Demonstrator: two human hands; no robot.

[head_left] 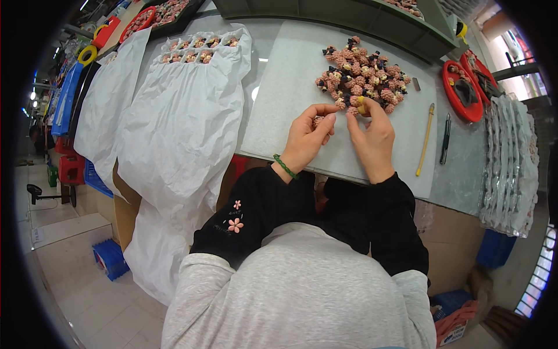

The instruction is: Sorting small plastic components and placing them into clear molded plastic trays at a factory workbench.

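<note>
My left hand (308, 135) is closed, with a small pink, curly-textured figurine (317, 121) held in its curled fingers. Beside it, my right hand (375, 138) pinches another pink figurine (352, 110) between thumb and index finger. A yellow cover sits on that index fingertip. Both hands are at the near edge of a heap of small figurines (369, 75), pink with black and cream parts. The heap lies on a white sheet (279, 87) over the table. How the held figurines are shaped underneath is hidden by my fingers.
Right of the heap lie a thin yellow stick (426, 139) and a black pen (445, 139). Farther right are a red dish (462, 93) and stacked clear plastic trays (508, 163). To the left, white paper (180, 99) drapes beside figurines in a compartment tray (197, 49). A grey-green shelf (337, 13) borders the back.
</note>
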